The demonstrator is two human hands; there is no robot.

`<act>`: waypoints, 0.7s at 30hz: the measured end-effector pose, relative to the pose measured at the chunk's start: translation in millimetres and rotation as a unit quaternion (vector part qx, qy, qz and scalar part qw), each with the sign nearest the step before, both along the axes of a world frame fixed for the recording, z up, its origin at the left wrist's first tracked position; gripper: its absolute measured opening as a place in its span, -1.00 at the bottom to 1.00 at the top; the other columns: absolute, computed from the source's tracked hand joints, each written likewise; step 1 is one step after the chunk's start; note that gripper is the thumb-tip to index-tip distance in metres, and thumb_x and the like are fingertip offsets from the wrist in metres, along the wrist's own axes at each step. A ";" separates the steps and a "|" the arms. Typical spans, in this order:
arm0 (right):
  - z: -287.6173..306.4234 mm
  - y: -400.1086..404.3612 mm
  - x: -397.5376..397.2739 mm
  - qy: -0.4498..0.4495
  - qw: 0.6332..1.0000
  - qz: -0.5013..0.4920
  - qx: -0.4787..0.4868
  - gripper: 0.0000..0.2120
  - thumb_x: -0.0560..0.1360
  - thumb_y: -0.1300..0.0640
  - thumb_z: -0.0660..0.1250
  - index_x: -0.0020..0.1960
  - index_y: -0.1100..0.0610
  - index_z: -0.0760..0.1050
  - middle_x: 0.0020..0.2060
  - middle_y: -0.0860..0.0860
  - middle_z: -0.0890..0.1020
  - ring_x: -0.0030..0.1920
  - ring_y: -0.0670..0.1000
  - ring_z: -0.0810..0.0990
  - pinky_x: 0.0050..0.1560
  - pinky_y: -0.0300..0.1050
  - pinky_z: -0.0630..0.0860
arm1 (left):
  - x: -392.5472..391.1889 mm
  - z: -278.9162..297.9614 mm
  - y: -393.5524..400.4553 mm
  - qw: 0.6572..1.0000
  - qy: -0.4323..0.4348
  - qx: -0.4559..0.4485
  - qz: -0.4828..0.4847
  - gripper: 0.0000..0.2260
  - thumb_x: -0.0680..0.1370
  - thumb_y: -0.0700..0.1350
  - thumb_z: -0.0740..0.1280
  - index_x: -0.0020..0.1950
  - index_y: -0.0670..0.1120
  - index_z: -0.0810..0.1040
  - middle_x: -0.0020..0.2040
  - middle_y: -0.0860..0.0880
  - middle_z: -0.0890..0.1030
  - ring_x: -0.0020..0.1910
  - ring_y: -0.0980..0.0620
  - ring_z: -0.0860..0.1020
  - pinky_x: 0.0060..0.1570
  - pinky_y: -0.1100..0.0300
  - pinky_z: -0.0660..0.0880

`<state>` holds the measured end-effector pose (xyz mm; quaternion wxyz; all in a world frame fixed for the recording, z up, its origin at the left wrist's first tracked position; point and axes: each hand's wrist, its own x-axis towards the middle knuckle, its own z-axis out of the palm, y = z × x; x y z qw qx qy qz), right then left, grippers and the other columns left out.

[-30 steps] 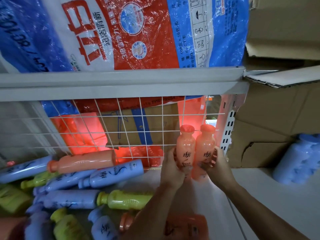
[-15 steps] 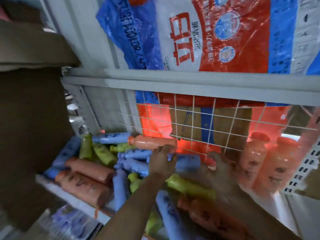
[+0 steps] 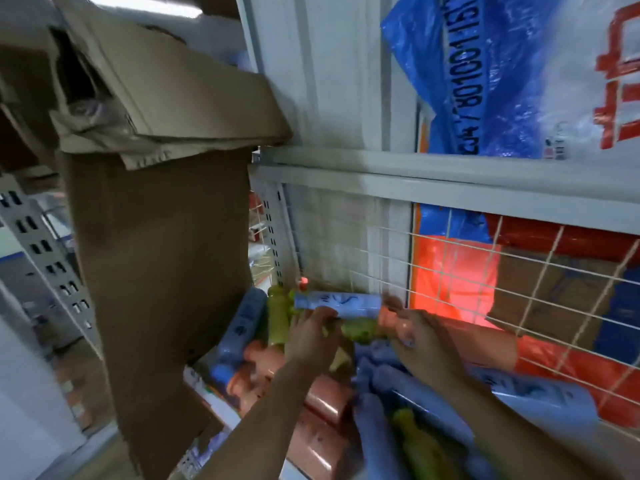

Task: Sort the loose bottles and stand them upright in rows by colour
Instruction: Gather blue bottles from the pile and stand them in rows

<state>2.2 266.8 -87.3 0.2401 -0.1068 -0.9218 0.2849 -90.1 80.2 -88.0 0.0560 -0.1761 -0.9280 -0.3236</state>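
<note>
I see heavy blur, labels unreadable | left hand [image 3: 313,332] fingers curled among green bottles [image 3: 277,318], grip unclear | right hand [image 3: 420,341] clamped on orange bottle [image 3: 389,315] | blue bottle [image 3: 337,301] lying just behind both hands | pile loose on shelf [image 3: 199,379], wire mesh [image 3: 485,292] behind, cardboard box [image 3: 162,271] at left

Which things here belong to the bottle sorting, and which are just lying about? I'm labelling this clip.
Job:
blue bottle lying by the mesh
green bottle
orange bottle
left hand
right hand

Lying about:
cardboard box
wire mesh
detergent sack
</note>
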 end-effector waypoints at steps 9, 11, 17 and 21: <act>5.0 -45.7 -94.7 -0.067 0.995 0.054 0.055 -0.54 0.26 -0.03 0.29 0.12 0.10 0.56 0.00 0.09 0.64 0.04 0.17 0.59 0.06 -0.02 0.45 | -64.6 -15.3 -51.2 0.994 -0.080 -0.068 0.043 -0.66 0.53 0.16 0.14 0.24 0.13 0.49 0.21 -0.04 0.57 0.22 -0.13 0.50 0.18 -0.01 0.48; 2.3 -48.5 -109.9 -0.116 0.987 0.065 0.093 -0.51 0.30 -0.07 0.31 0.20 0.04 0.47 0.10 0.02 0.59 0.14 0.09 0.53 0.11 -0.03 0.40 | -74.5 -19.1 -54.5 0.990 -0.095 -0.087 0.050 -0.64 0.57 0.09 0.18 0.34 0.05 0.43 0.31 -0.08 0.49 0.31 -0.13 0.43 0.29 -0.01 0.39; -7.5 -54.6 -142.8 -0.154 0.978 0.093 0.103 -0.53 0.30 0.08 0.35 0.21 0.10 0.44 0.12 0.08 0.54 0.15 0.12 0.48 0.13 -0.02 0.41 | -102.1 -31.8 -57.9 0.987 -0.121 -0.073 0.076 -0.62 0.54 0.06 0.25 0.33 0.01 0.44 0.32 -0.11 0.49 0.30 -0.14 0.45 0.26 -0.01 0.42; -12.0 -60.0 -151.3 -0.171 0.972 0.072 0.143 -0.48 0.30 0.16 0.33 0.27 0.09 0.40 0.20 0.06 0.52 0.21 0.11 0.46 0.23 -0.05 0.33 | -102.9 -33.8 -65.1 0.991 -0.073 -0.070 0.093 -0.68 0.54 0.02 0.24 0.29 0.01 0.50 0.29 -0.11 0.47 0.34 -0.13 0.40 0.31 0.04 0.33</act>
